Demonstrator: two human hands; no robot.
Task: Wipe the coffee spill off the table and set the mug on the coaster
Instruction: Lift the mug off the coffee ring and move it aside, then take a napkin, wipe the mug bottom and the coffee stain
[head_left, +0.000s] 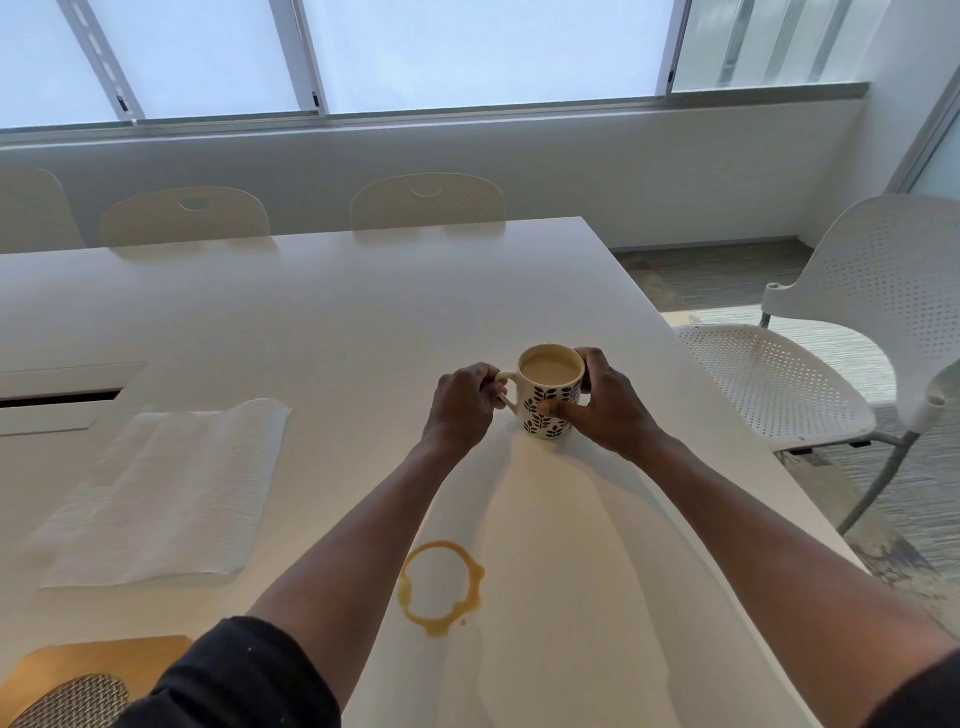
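A cream mug (549, 402) with a dark leaf pattern stands upright on the white table (332, 322), full of milky coffee. My left hand (462, 402) grips its handle on the left side. My right hand (605, 402) wraps round the mug's right side, thumb across the pattern. A ring-shaped brown coffee spill (441, 587) lies on the table nearer to me, between my forearms. A wooden coaster (98, 662) with a woven grey disc on it sits at the bottom left, partly behind my left sleeve.
A folded white paper towel (166, 493) lies flat on the left of the table. A recessed cable hatch (62, 397) is at the far left. The table's right edge runs close to the mug; a white perforated chair (831, 364) stands beyond it. More chairs line the far side.
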